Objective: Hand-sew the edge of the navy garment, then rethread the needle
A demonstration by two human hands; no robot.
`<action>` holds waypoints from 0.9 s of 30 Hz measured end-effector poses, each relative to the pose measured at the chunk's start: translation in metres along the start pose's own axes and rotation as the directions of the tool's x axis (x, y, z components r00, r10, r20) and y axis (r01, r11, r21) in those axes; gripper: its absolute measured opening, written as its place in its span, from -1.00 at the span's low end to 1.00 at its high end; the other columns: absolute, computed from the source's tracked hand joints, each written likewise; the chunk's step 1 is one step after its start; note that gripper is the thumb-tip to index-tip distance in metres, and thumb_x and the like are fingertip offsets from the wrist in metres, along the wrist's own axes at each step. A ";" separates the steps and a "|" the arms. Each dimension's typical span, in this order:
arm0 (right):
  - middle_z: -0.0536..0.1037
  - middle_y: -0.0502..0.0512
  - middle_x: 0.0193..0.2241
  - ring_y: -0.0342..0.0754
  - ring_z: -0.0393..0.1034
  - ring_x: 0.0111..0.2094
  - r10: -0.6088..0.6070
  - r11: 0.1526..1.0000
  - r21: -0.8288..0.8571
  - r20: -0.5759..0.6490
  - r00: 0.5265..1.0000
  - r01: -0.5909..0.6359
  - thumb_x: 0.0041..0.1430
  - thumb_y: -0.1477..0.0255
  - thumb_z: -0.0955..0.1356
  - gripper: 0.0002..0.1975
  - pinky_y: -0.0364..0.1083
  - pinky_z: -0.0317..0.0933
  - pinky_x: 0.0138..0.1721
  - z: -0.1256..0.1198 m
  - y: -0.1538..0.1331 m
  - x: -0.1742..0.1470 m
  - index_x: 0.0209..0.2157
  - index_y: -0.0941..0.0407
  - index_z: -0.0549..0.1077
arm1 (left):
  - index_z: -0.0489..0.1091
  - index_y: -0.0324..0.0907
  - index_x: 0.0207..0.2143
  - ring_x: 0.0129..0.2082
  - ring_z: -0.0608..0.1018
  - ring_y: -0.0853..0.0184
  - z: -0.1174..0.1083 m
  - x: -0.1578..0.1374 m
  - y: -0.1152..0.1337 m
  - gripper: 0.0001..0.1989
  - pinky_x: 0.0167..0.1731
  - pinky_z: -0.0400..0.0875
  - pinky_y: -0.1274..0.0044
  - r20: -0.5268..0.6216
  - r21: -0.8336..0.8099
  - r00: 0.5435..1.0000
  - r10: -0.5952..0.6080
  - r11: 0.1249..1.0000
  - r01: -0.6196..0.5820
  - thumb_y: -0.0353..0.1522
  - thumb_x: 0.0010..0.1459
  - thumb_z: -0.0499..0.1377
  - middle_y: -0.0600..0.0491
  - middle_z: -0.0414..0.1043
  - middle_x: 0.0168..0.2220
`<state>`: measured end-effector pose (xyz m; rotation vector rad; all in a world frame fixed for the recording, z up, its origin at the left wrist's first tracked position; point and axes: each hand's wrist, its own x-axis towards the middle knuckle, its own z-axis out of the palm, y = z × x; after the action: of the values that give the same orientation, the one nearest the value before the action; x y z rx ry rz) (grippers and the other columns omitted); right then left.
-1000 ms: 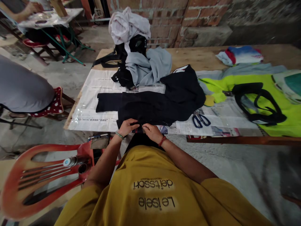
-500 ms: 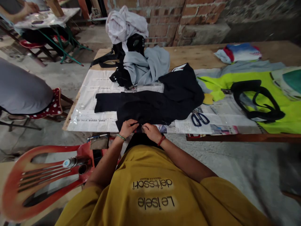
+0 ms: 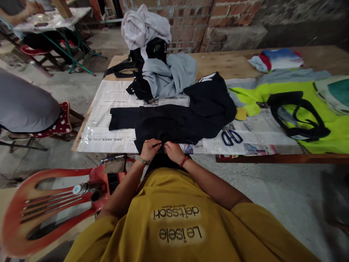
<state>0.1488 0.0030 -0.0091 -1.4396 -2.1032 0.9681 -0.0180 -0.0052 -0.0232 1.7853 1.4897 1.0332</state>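
A dark navy garment (image 3: 166, 120) lies spread on the newspaper, one sleeve reaching left and its bulk bunched up at the right. At its near edge, my left hand (image 3: 150, 148) pinches the cloth between thumb and fingers. Close beside it, almost touching, my right hand (image 3: 174, 152) is closed in a pinch at the same edge. Whatever sits between the right fingertips is too small to make out. Navy-handled scissors (image 3: 231, 138) rest to the right of the garment, their blades mostly hidden.
Newspaper (image 3: 106, 120) covers part of the wooden table (image 3: 215, 62). Behind the garment are grey cloth (image 3: 174, 72), a black bag and white cloth (image 3: 144, 27). Neon-yellow clothing (image 3: 272, 89) bears a black strap. A red chair (image 3: 16, 211) holding bottles stands left; seated people are beyond.
My right hand has shifted slightly left, closing the gap to my left hand. A thin pale glint at its fingertips no longer shows. The garment has stayed put.
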 end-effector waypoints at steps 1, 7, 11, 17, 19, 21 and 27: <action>0.51 0.06 -0.51 -0.12 0.31 -0.47 0.004 1.000 -0.002 -0.003 1.000 -0.004 0.21 0.52 0.22 -0.80 -0.17 0.07 -0.40 0.001 -0.001 0.000 -0.37 0.14 0.47 | 0.55 -0.17 -0.35 -0.42 0.48 0.37 0.001 0.000 0.000 -0.86 -0.35 0.34 0.54 0.000 0.003 1.000 -0.001 1.000 0.001 -0.32 0.08 0.21 0.03 0.48 -0.45; 0.50 0.10 -0.50 -0.08 0.33 -0.45 0.044 0.998 -0.045 -0.024 0.999 -0.045 0.21 0.53 0.20 -0.81 -0.15 0.05 -0.40 0.007 -0.008 0.007 -0.37 0.14 0.44 | 0.53 -0.18 -0.34 -0.59 0.39 0.46 0.001 0.000 -0.001 -0.83 -0.52 0.29 0.58 0.023 -0.077 0.999 -0.046 0.996 0.048 -0.31 0.11 0.17 0.09 0.41 -0.49; 0.48 0.10 -0.52 -0.08 0.33 -0.47 0.060 0.997 -0.042 -0.024 0.998 -0.060 0.21 0.53 0.18 -0.78 -0.14 0.07 -0.39 0.009 -0.010 0.011 -0.41 0.14 0.42 | 0.53 -0.19 -0.33 -0.55 0.42 0.44 0.001 -0.001 -0.001 -0.81 -0.51 0.31 0.57 0.018 -0.100 0.999 -0.043 0.994 0.045 -0.30 0.10 0.17 0.06 0.42 -0.46; 0.50 0.02 -0.51 -0.14 0.34 -0.45 0.087 0.985 0.155 -0.049 0.995 -0.078 0.13 0.50 0.27 -0.89 -0.18 0.12 -0.38 0.006 -0.005 0.003 -0.38 0.14 0.45 | 0.53 -0.17 -0.34 -0.41 0.48 0.39 0.006 -0.002 -0.004 -0.82 -0.41 0.37 0.56 -0.124 -0.100 0.992 -0.019 0.995 0.006 -0.28 0.11 0.18 0.04 0.48 -0.42; 0.48 -0.01 -0.55 -0.16 0.33 -0.47 0.109 0.976 0.192 -0.048 0.993 -0.098 0.10 0.49 0.29 -0.90 -0.19 0.12 -0.39 0.006 -0.004 0.000 -0.42 0.14 0.44 | 0.53 -0.16 -0.35 -0.42 0.49 0.40 0.008 -0.002 -0.006 -0.84 -0.41 0.38 0.57 -0.155 -0.112 0.988 0.002 0.993 -0.020 -0.28 0.11 0.20 0.06 0.48 -0.42; 0.46 -0.03 -0.58 -0.17 0.32 -0.48 0.119 0.970 0.217 -0.047 0.992 -0.106 0.10 0.50 0.28 -0.88 -0.20 0.12 -0.41 0.006 -0.004 -0.001 -0.47 0.14 0.43 | 0.53 -0.16 -0.35 -0.44 0.48 0.41 0.008 -0.002 -0.007 -0.86 -0.42 0.37 0.57 -0.159 -0.102 0.986 0.048 0.993 -0.065 -0.30 0.11 0.20 0.07 0.48 -0.44; 0.42 -0.05 -0.62 -0.18 0.29 -0.53 0.139 0.958 0.262 -0.077 0.987 -0.114 0.12 0.53 0.22 -0.82 -0.21 0.12 -0.45 0.008 -0.006 0.006 -0.52 0.14 0.38 | 0.52 -0.15 -0.35 -0.44 0.49 0.40 0.006 -0.001 -0.010 -0.89 -0.39 0.37 0.54 -0.059 -0.006 0.978 0.199 0.980 -0.200 -0.38 0.14 0.18 0.06 0.51 -0.43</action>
<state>0.1373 0.0051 -0.0104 -1.4678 -1.7612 1.1506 -0.0185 -0.0040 -0.0347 1.9423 1.3550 1.1987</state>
